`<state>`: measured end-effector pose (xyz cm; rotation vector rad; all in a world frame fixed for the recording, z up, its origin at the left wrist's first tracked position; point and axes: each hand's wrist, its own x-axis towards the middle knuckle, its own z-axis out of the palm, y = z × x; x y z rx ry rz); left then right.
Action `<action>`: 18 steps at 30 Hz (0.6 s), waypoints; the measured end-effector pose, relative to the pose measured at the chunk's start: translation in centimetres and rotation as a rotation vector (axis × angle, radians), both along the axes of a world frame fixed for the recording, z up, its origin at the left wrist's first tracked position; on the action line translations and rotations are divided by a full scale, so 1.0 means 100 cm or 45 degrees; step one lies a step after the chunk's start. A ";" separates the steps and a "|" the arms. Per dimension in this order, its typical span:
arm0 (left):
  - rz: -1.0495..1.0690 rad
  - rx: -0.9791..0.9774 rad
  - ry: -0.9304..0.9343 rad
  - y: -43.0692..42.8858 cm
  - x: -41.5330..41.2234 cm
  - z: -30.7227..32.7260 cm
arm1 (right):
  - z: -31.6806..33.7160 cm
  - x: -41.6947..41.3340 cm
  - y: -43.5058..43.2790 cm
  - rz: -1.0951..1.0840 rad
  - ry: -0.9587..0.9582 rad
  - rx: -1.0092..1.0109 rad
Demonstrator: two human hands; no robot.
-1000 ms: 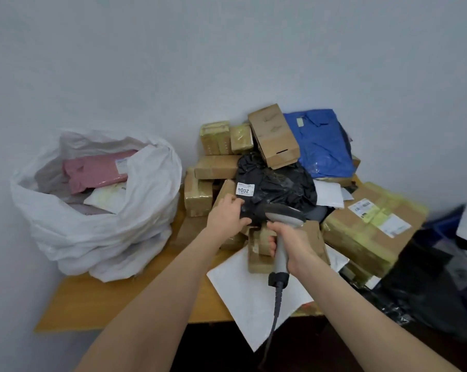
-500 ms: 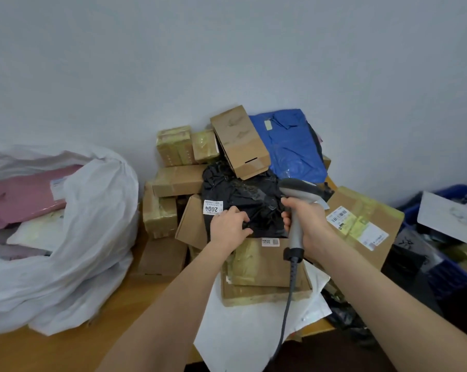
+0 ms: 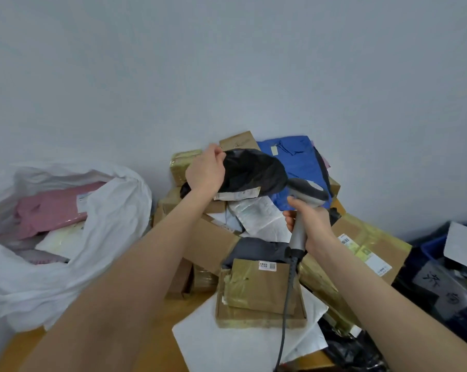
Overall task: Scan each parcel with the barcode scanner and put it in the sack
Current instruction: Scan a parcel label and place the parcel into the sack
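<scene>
1. Left hand (image 3: 205, 170) grips the black parcel (image 3: 254, 170), held above the pile at the table's (image 3: 9, 355) far edge; its label (image 3: 237, 195) is blurred.
2. Right hand (image 3: 311, 224) wraps the barcode scanner (image 3: 307, 190), just beside it.
3. Sack (image 3: 114, 210), left edge, partly cut off.

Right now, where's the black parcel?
Head view, centre: the black parcel is held up by the left hand, just left of the scanner, in front of the blue parcel.

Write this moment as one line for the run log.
left hand: holds black parcel over boxes | right hand: grips scanner, head beside parcel label | sack: open, pink parcel inside
</scene>
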<state>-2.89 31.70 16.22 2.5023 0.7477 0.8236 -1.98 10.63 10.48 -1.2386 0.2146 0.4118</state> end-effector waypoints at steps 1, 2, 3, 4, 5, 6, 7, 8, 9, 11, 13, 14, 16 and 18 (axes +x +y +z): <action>0.019 -0.011 -0.047 0.000 0.001 0.011 | 0.002 0.003 -0.002 -0.001 -0.001 0.018; 0.041 -0.025 -0.094 0.000 0.002 0.020 | 0.003 0.005 -0.003 -0.004 -0.003 0.037; 0.063 -0.036 -0.140 0.000 0.002 0.028 | 0.004 0.007 -0.004 -0.005 -0.008 0.051; 0.079 -0.042 -0.182 0.001 0.003 0.035 | 0.004 0.009 -0.005 -0.005 -0.015 0.054; 0.083 -0.051 -0.220 0.002 0.002 0.040 | 0.005 0.011 -0.006 -0.009 -0.023 0.051; 0.073 -0.067 -0.253 0.005 0.002 0.046 | 0.005 0.013 -0.007 -0.018 -0.030 0.049; 0.049 -0.092 -0.275 0.007 0.002 0.050 | 0.006 0.016 -0.007 -0.029 -0.040 0.056; 0.007 -0.130 -0.284 0.009 0.002 0.055 | 0.007 0.018 -0.008 -0.039 -0.056 0.071; -0.048 -0.185 -0.288 0.011 0.002 0.057 | 0.009 0.020 -0.008 -0.044 -0.075 0.090; -0.169 -0.329 -0.293 0.012 0.002 0.059 | 0.012 0.023 -0.008 -0.044 -0.104 0.116; -0.282 -0.499 -0.277 0.012 -0.001 0.056 | 0.015 0.027 -0.006 -0.036 -0.120 0.140; -0.342 -0.584 -0.267 0.013 -0.003 0.053 | 0.017 0.029 -0.005 -0.036 -0.124 0.143; -0.449 -0.718 -0.255 0.016 -0.009 0.051 | 0.021 0.037 -0.003 -0.040 -0.121 0.154; -0.497 -0.798 -0.243 0.022 -0.010 0.049 | 0.024 0.044 0.000 -0.024 -0.101 0.203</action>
